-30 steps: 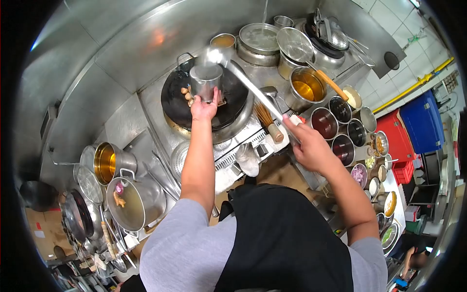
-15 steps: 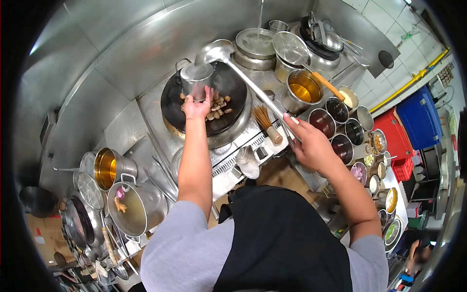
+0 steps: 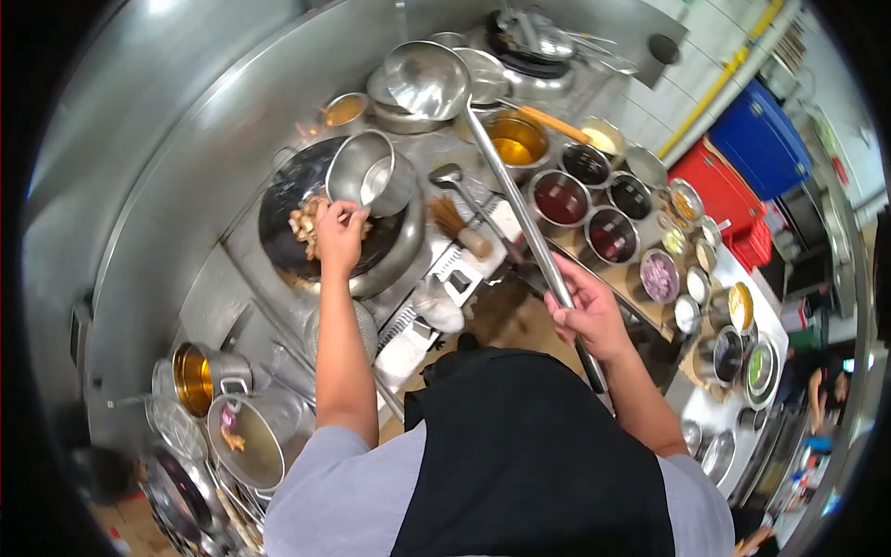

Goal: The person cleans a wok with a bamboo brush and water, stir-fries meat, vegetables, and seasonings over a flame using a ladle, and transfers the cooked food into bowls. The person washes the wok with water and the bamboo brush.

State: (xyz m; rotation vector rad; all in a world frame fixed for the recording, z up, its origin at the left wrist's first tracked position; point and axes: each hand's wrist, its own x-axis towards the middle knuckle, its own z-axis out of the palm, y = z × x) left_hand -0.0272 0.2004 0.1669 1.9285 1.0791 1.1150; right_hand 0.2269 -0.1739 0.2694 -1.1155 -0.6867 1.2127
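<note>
Fingers of the left hand (image 3: 340, 232) are closing on the near rim of a steel container (image 3: 394, 181), which is tilting with its shiny inside facing the camera. Container and hand are hanging over the right part of a black wok (image 3: 278, 204), where brown food chunks (image 3: 306, 226), probably mushroom pieces, are lying against the dark metal. The wok is sitting toward the stovetop's (image 3: 232, 230) far left.

The right hand (image 3: 588, 311) is wrapping its fingers around the lower shaft of a long steel ladle (image 3: 427, 82), whose shaft end is jutting past the palm toward the black apron (image 3: 538, 455). Its bowl is hovering toward the stovetop's far edge; how high, I cannot tell. A straw wok brush (image 3: 461, 229) is resting near the front edge, right of the wok, and two pots of dark red sauce (image 3: 561, 198) are standing farther right.

Thin-walled and stiff, the container is probably feeling light, though smooth metal may be turning slippery if wet or oily; a pinch at the rim is giving less security than a palm around its wall. The ladle is likely handling top-heavy, its bowl sitting far from the grip, so a firm low hold is asking much of the wrist; nearer mid-shaft should be steadier.
</note>
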